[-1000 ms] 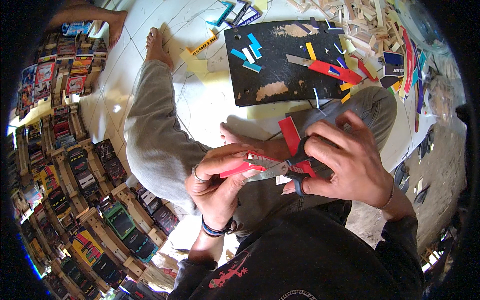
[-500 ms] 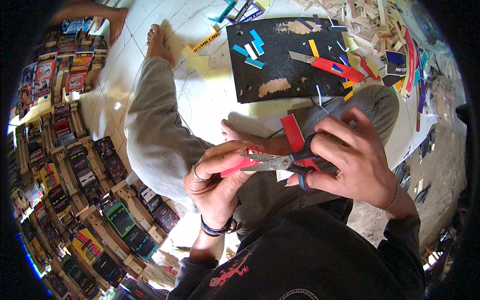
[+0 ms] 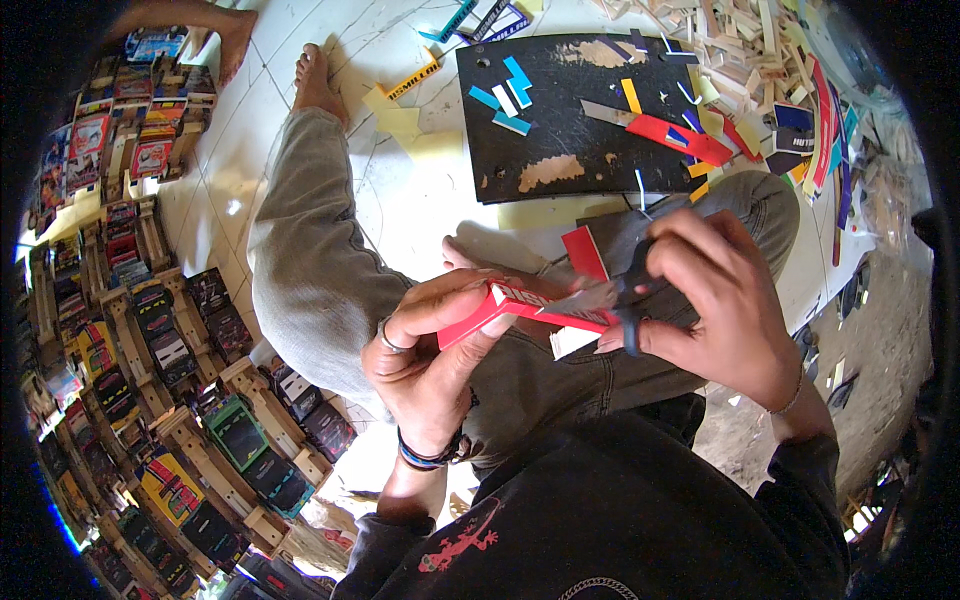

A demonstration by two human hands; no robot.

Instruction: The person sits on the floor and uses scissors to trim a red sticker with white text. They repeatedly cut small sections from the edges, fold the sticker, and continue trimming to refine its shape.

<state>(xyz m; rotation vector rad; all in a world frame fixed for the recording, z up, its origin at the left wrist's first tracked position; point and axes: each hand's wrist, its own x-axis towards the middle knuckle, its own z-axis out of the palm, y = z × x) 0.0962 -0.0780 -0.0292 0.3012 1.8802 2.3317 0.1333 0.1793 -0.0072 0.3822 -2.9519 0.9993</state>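
My left hand [image 3: 420,345] pinches a red printed strip [image 3: 468,325], bent at an angle near my thumb, above my folded legs. My right hand [image 3: 725,305] has its fingers and thumb through the dark handles of a pair of scissors [image 3: 632,290]. Motion smears the scissors' blades, which lie over the strip's right part; whether they touch it cannot be made out. A red flap [image 3: 585,252] stands up behind the blades, and a whitish piece [image 3: 572,342] shows below them.
Ahead lies a worn black board [image 3: 560,120] with blue, white and yellow scraps and a red-handled blade [image 3: 680,138]. Small wooden pieces [image 3: 740,60] are heaped at the far right. Rows of wooden items with printed labels [image 3: 170,490] fill the left. Another person's foot [image 3: 235,45] is at far left.
My right hand has drawn the scissors a little right and away from my left fingers, and the blades have turned. More of the red strip's bend now shows.
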